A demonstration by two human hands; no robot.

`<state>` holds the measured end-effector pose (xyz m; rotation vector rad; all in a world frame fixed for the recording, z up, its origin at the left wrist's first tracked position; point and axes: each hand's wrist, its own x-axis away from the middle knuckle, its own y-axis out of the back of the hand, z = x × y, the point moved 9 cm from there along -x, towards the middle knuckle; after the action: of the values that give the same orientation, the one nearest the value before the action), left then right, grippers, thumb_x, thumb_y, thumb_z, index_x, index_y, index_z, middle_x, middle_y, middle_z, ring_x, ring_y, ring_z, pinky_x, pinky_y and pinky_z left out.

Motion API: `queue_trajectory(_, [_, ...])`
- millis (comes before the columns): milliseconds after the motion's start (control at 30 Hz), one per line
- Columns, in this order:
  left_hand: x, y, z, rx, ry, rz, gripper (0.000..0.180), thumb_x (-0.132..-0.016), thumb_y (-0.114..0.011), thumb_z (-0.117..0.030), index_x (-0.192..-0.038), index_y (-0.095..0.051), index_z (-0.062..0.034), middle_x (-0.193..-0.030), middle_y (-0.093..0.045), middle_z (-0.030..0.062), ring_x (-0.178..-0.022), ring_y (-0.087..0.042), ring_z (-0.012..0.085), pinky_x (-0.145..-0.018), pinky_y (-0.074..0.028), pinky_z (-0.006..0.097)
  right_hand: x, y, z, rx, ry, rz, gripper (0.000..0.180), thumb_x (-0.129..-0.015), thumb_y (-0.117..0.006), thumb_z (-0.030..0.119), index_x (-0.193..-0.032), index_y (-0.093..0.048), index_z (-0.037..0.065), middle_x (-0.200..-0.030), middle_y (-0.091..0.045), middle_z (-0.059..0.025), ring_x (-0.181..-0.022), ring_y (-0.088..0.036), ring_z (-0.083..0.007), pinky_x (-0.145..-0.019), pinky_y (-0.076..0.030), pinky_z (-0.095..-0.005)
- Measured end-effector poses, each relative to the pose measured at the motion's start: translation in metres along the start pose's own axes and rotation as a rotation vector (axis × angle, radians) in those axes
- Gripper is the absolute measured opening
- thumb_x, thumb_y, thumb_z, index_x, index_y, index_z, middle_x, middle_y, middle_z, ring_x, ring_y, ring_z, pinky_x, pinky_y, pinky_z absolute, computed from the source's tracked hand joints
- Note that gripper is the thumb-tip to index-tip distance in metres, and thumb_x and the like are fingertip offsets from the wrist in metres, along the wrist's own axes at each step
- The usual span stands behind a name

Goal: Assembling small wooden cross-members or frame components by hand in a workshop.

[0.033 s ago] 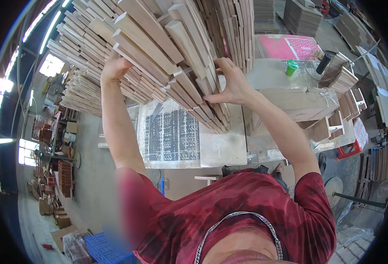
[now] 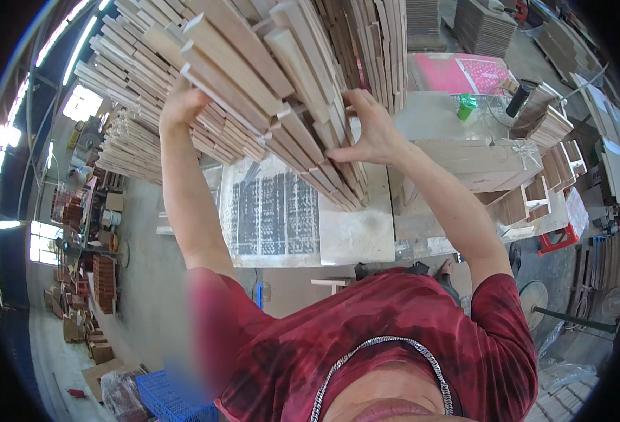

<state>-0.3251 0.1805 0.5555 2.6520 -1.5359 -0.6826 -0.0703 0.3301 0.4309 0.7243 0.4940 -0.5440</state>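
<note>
A tall stack of pale wooden strips (image 2: 236, 84) rises in front of me, its lower ends stepped unevenly above the worktable. My left hand (image 2: 182, 107) grips the left side of this stack, its thumb against the outer strip and its other fingers mostly hidden behind the wood. On the right side, my right hand (image 2: 372, 132) is curled round the edge strips, thumb and fingertips pressing on them from two heights. Between the two hands, some strips stand out further than others and a dark gap shows.
More wooden strips (image 2: 131, 63) are piled to the left and behind. A worktable (image 2: 356, 243) carries a dark-marked sheet (image 2: 271, 214). To the right are a cardboard box (image 2: 475, 165), a green cup (image 2: 467, 107), a black cylinder (image 2: 517, 102) and a pink sheet (image 2: 457, 74). A blue crate (image 2: 169, 397) sits lower left.
</note>
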Motion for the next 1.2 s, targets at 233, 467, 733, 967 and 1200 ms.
queue_trajectory(233, [-0.002, 0.007, -0.010, -0.156, 0.110, 0.082, 0.091, -0.059, -0.083, -0.008, -0.142, -0.048, 0.0040, -0.124, -0.063, 0.0131, -0.117, -0.062, 0.0242, -0.096, -0.054, 0.036, -0.006, -0.005, 0.003, -0.012, -0.019, -0.001, 0.099, -0.058, -0.089, 0.042, -0.131, -0.047, -0.010, -0.119, -0.056, -0.0267, -0.111, -0.058, -0.0388, -0.096, -0.051, -0.0425])
queue_trajectory(467, [0.009, 0.010, 0.007, -0.068, 0.130, 0.102, 0.084, -0.063, -0.087, -0.010, -0.139, -0.052, 0.0028, -0.124, -0.065, 0.0136, -0.108, -0.065, 0.0231, -0.084, -0.056, 0.035, 0.000, 0.001, 0.005, 0.071, -0.011, 0.003, 0.092, -0.063, -0.088, 0.036, -0.132, -0.045, -0.007, -0.121, -0.054, -0.0238, -0.114, -0.058, -0.0389, -0.100, -0.051, -0.0441])
queue_trajectory(733, [0.036, 0.020, 0.015, 0.131, 0.094, 0.099, 0.106, -0.053, -0.092, -0.017, -0.143, -0.043, 0.0068, -0.131, -0.061, 0.0164, -0.122, -0.060, 0.0292, -0.103, -0.049, 0.044, -0.002, -0.004, 0.010, 0.075, 0.056, 0.050, 0.102, -0.063, -0.090, 0.044, -0.134, -0.041, -0.010, -0.124, -0.051, -0.0247, -0.120, -0.052, -0.0394, -0.101, -0.049, -0.0461])
queue_trajectory(967, [0.071, -0.044, 0.002, 0.321, -0.307, -0.185, 0.142, -0.060, -0.065, -0.092, -0.154, -0.024, 0.0056, -0.154, -0.040, 0.0180, -0.146, -0.034, 0.0310, -0.120, -0.027, 0.044, -0.028, 0.032, 0.040, 0.067, 0.125, -0.051, 0.132, -0.065, -0.083, 0.066, -0.148, -0.021, -0.016, -0.145, -0.037, -0.0362, -0.137, -0.039, -0.0466, -0.114, -0.035, -0.0463])
queue_trajectory(1200, [0.107, -0.084, 0.042, 0.094, -0.255, -0.474, 0.110, -0.088, -0.040, -0.083, -0.157, -0.021, 0.0011, -0.158, -0.033, 0.0150, -0.144, -0.034, 0.0297, -0.118, -0.028, 0.045, -0.034, 0.028, 0.062, -0.140, 0.169, -0.207, 0.121, -0.079, -0.071, 0.066, -0.151, -0.016, -0.015, -0.147, -0.035, -0.0370, -0.137, -0.038, -0.0472, -0.116, -0.031, -0.0470])
